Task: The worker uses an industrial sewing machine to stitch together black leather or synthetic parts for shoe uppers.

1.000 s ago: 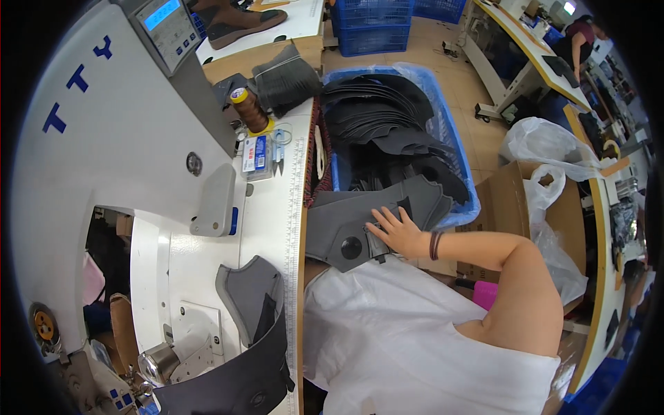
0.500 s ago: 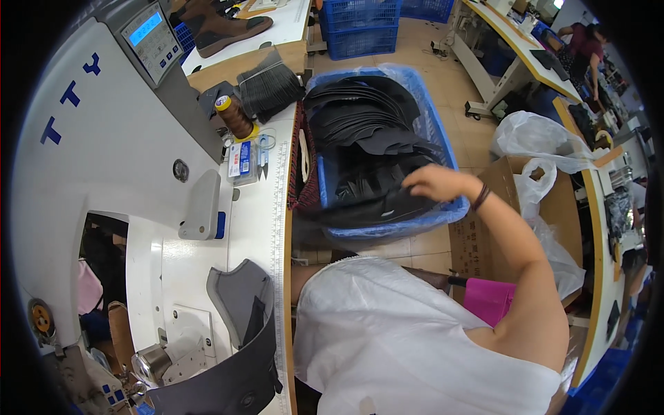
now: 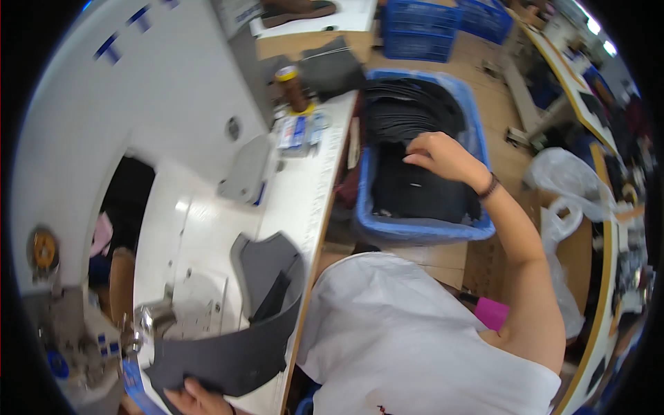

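Note:
My left hand (image 3: 197, 399) is closed on the lower edge of a curved dark grey shoe-upper piece (image 3: 238, 356), close to the machine's metal arm end. The piece bends round to an upright lighter grey inner panel, with a narrow black strip lying inside it. My right hand (image 3: 443, 158) hovers over a blue crate (image 3: 422, 232) lined with clear plastic. Its fingers curl loosely, thumb a little apart, and nothing shows in them. Beneath it lie flat black cut pieces (image 3: 422, 190); a fanned stack of black pieces (image 3: 408, 104) fills the crate's far end.
A large white sewing machine (image 3: 187, 83) stands at the left on a white table (image 3: 297, 187) with a ruler edge. A brown thread spool (image 3: 294, 90), a small box (image 3: 295, 135) and a grey stack (image 3: 332, 66) lie on it. Plastic bags (image 3: 567, 173) hang at the right.
My left hand has come into view on the grey upper piece. My right hand has risen away from a black piece, which now lies flat in the crate. The view has shifted left.

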The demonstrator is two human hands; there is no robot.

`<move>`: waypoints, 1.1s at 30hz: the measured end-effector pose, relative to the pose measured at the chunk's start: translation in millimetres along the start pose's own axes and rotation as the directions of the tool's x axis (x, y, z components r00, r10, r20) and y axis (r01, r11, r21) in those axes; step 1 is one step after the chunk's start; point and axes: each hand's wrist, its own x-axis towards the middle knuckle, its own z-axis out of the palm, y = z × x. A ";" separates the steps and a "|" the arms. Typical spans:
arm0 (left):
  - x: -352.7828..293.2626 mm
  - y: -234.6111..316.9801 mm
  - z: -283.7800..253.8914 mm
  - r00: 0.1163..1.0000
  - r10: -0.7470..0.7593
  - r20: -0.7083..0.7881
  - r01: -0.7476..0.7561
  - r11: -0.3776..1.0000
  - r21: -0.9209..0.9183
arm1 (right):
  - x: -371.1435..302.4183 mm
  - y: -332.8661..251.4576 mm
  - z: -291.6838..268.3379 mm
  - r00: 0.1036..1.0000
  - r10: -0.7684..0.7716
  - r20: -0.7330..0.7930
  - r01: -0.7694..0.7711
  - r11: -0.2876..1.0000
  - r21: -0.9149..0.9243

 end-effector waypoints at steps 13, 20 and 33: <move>6.1 42.4 60.5 0.934 -0.198 0.297 0.334 0.776 -0.534 | 71.8 -290.5 71.3 0.861 -0.486 -0.152 0.451 0.588 0.672; -18.0 13.3 8.3 0.784 -0.223 0.579 0.442 0.856 -0.269 | 92.8 -322.7 87.7 0.856 -0.501 -0.127 0.426 0.545 0.722; -48.0 -155.0 -180.1 0.559 -0.745 -0.364 0.597 0.058 0.800 | 105.7 -339.5 94.0 0.841 -0.541 0.018 0.437 0.699 0.567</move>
